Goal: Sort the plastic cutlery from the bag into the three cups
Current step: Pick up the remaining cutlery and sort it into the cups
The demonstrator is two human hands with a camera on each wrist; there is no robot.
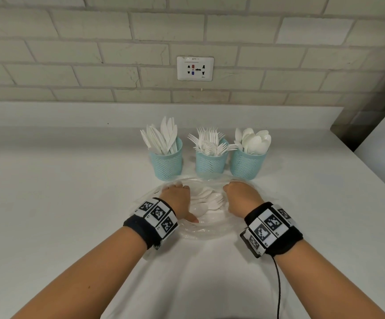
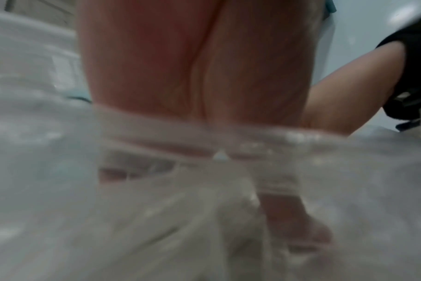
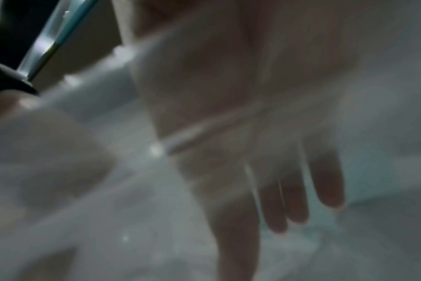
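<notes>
Two hands, left hand [image 1: 179,199] and right hand [image 1: 242,198], rest on the bag [image 1: 200,229].

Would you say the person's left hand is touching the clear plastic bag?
Touching. The left wrist view shows the left hand going into the clear plastic bag, with film draped over its fingers.

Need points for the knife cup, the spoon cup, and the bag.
knife cup [image 1: 167,164]: head view, on its mesh wall.
spoon cup [image 1: 246,165]: head view, on its mesh wall.
bag [image 1: 200,229]: head view, on clear film near its near edge.
</notes>
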